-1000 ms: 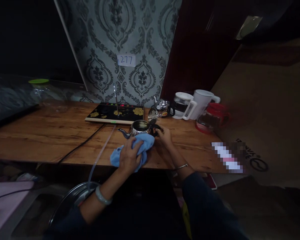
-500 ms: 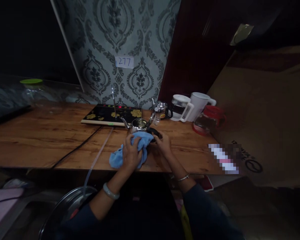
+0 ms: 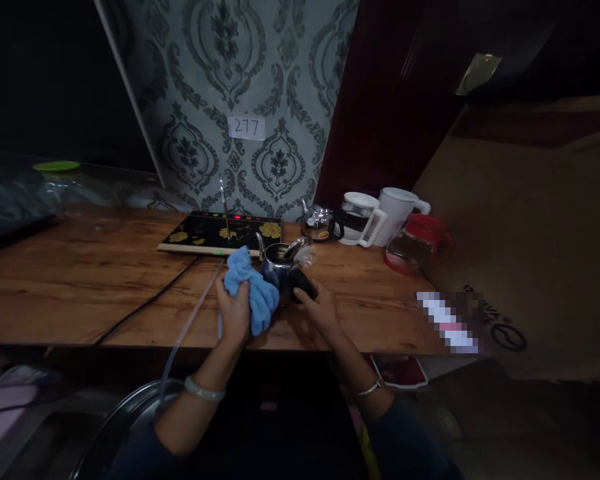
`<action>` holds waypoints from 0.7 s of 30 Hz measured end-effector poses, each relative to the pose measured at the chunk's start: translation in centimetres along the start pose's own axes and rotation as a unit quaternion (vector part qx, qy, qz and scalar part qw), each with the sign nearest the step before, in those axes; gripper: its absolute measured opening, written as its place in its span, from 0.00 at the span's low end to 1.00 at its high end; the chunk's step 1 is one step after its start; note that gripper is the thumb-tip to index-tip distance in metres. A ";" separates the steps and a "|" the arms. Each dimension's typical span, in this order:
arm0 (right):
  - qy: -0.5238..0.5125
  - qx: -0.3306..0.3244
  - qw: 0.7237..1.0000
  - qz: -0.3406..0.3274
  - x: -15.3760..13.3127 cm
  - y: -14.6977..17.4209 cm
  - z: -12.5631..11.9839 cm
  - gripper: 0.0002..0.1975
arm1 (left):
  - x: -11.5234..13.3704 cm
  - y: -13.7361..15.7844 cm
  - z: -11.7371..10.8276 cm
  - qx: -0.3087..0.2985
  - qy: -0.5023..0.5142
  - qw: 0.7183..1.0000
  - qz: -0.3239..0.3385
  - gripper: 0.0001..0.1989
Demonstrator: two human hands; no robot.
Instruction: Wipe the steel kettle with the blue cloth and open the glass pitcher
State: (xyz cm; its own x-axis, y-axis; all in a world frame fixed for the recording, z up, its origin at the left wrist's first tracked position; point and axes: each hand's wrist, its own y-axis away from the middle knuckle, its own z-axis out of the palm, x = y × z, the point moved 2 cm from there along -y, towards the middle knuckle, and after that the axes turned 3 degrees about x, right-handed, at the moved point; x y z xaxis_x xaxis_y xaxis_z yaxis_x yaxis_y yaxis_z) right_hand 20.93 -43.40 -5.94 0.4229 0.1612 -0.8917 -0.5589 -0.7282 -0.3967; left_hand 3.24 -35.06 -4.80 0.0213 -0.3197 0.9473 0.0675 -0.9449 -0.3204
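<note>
Clutches a blue cloth (image 3: 256,295) in the left hand (image 3: 234,311) beside a steel kettle (image 3: 276,273) with lid (image 3: 296,248) tilted open, gripping the handle (image 3: 304,285) with the right hand (image 3: 321,308). Faces a flowered black cooktop (image 3: 213,233), a second kettle (image 3: 316,225) and a white-lidded jug (image 3: 353,223) on a wooden desk (image 3: 100,273), plus a label (image 3: 247,127) reading 277.

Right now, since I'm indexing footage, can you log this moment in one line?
left hand: holding blue cloth | right hand: holding kettle by black handle | lid: open | behind: black flowered panel, second kettle

The held teapot (image 3: 281,275) is glossy metal; the rag (image 3: 261,299) matt cloth; the tabletop (image 3: 125,287) wood-grained.
</note>
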 end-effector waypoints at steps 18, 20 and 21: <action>-0.112 -0.007 0.993 0.044 -1.5 1.4 1.2 0.17 | -0.6 -1.2 1.0 -0.022 0.059 0.994 -0.085 0.16; -0.124 -0.002 0.991 0.048 -1.4 1.5 1.1 0.18 | 0.0 -1.1 1.4 -0.043 0.064 0.996 -0.042 0.18; -0.127 0.001 0.991 0.050 -1.3 1.4 1.0 0.19 | 0.2 -1.3 1.8 -0.058 0.059 0.996 -0.018 0.19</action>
State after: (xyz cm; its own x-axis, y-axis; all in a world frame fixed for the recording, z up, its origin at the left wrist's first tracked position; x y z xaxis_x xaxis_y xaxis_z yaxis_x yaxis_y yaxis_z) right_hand 18.84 -43.97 -5.59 0.1725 0.2512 -0.9525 -0.5909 -0.7472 -0.3041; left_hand 4.91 -33.79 -4.16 -0.0970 -0.2857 0.9534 -0.0504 -0.9553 -0.2914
